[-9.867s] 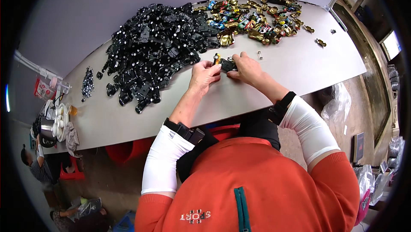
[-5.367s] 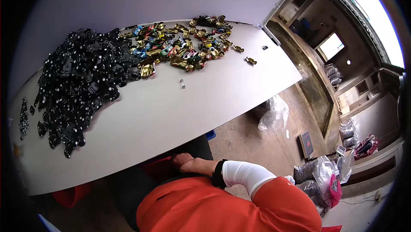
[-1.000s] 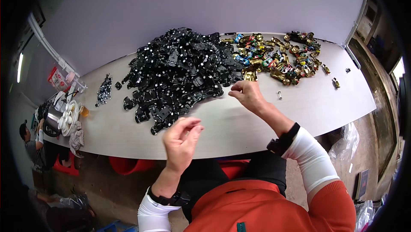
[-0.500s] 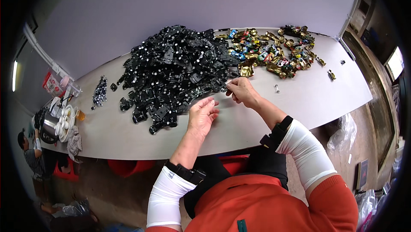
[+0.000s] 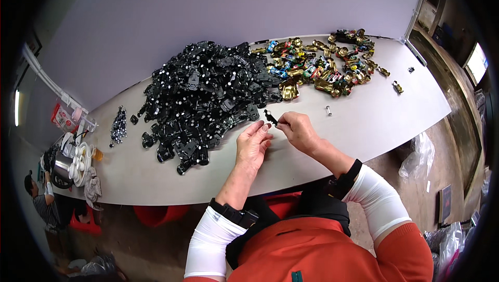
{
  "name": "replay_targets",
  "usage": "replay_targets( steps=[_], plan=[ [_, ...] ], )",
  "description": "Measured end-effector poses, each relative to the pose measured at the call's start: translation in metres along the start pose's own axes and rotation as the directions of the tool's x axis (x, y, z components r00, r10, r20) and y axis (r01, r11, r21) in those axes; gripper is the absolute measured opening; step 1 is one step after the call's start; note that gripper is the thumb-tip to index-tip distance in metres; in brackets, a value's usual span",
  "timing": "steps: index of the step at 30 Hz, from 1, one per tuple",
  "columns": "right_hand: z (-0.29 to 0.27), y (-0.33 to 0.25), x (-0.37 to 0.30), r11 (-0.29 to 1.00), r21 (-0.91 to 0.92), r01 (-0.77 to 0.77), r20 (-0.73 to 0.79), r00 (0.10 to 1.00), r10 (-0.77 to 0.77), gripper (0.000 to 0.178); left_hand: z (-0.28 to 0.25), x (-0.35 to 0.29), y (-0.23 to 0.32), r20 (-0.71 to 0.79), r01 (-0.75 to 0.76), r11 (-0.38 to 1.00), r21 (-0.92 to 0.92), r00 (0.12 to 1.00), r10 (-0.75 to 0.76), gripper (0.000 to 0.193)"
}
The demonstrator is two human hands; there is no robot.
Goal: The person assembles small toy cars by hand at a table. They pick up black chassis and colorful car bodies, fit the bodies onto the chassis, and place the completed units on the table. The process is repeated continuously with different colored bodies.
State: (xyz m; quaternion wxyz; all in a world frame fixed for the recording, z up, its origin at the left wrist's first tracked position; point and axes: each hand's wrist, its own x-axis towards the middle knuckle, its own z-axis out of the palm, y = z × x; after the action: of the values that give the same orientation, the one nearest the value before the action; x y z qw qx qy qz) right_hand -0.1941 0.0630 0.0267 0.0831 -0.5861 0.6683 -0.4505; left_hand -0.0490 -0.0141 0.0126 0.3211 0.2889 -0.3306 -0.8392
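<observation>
A small black toy car chassis (image 5: pixel 270 117) stands up between my two hands, over the table just in front of a big heap of black chassis (image 5: pixel 202 94). My right hand (image 5: pixel 297 130) pinches it between thumb and fingertips. Close on its left, my left hand (image 5: pixel 253 148) has thumb and fingers drawn together at the chassis's lower end; whether they grip anything is hidden. To the right of my hands a small wheel axle (image 5: pixel 328 110) lies alone. Shiny gold and coloured toy car bodies (image 5: pixel 312 68) spread out behind my right hand.
A small pile of wheel axles (image 5: pixel 119 126) lies left of the heap. Dishes (image 5: pixel 79 162), a metal pot (image 5: pixel 62 165) and a rag (image 5: pixel 92 180) crowd the table's left end. A person (image 5: pixel 44 204) sits beyond. A tall grey panel (image 5: pixel 234 6) borders the back.
My right hand has come slightly nearer and right, away from the heap's edge, with a black chassis now showing in its fingers. My left hand has moved right beside it. The whole view has shifted slightly.
</observation>
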Motion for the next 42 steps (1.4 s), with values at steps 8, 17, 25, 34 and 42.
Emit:
replay_targets(
  steps=[8,17,25,34,42],
  plan=[
    [-0.009,-0.019,-0.020,0.932,-0.300,0.202,0.221,0.965,-0.138,0.022,-0.002,-0.002,-0.008,0.136,-0.001,0.999,-0.033,0.991,0.006,0.023],
    [-0.016,-0.007,-0.012,0.647,0.396,-0.651,0.562,0.729,0.390,0.024,-0.014,-0.011,-0.008,0.266,0.071,0.984,-0.161,0.964,-0.026,0.028],
    [-0.033,0.036,0.023,0.848,0.070,-0.525,0.135,0.848,0.513,0.028,-0.025,-0.028,-0.014,0.243,0.100,0.969,-0.224,0.969,-0.043,0.024],
    [-0.033,0.108,0.080,0.757,-0.070,-0.650,-0.109,0.759,0.641,0.026,-0.025,-0.042,-0.022,0.245,0.037,0.976,-0.217,0.969,0.018,0.022],
    [-0.055,0.086,0.024,0.875,-0.446,-0.187,-0.056,0.982,0.181,0.016,-0.031,-0.045,-0.024,0.254,-0.010,0.975,-0.224,0.965,0.068,0.025]
  ],
)
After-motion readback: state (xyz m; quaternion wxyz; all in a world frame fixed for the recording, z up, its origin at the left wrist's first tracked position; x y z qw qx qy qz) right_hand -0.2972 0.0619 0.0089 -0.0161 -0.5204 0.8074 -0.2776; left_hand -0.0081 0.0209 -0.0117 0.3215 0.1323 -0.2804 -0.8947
